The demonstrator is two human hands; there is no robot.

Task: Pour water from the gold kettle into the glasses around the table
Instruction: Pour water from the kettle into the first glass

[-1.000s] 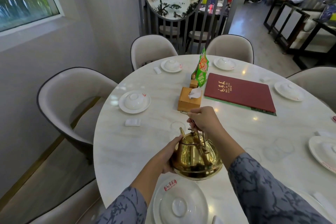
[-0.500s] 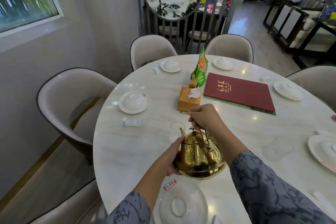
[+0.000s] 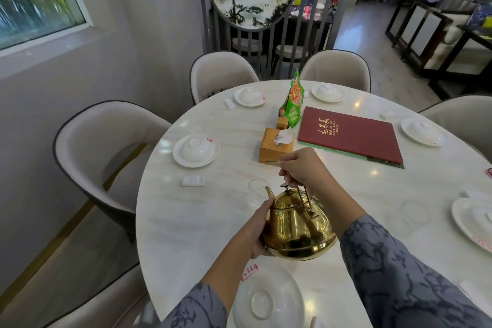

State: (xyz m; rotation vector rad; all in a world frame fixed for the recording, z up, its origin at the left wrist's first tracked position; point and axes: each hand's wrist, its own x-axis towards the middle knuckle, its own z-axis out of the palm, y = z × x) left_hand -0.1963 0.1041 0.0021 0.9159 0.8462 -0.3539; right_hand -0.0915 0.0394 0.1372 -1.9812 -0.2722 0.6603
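The gold kettle [image 3: 299, 226] hangs above the near part of the round marble table [image 3: 186, 221]. My right hand [image 3: 299, 165] grips its upright handle from above. My left hand [image 3: 257, 229] is pressed against the kettle's left side below the spout. The spout points away from me toward a clear glass [image 3: 257, 192] standing just beyond it. Two more clear glasses [image 3: 410, 217] stand to the right, faint against the marble.
White plates with upturned bowls [image 3: 195, 149] ring the table, one right below the kettle [image 3: 267, 301]. A wooden tissue box [image 3: 275, 145], a green packet [image 3: 294, 100] and a red menu [image 3: 348, 133] lie mid-table. Padded chairs [image 3: 103, 152] surround it.
The kettle with both hands has shifted slightly right and a little farther from me, its spout closer to the glass. Both grips are unchanged.
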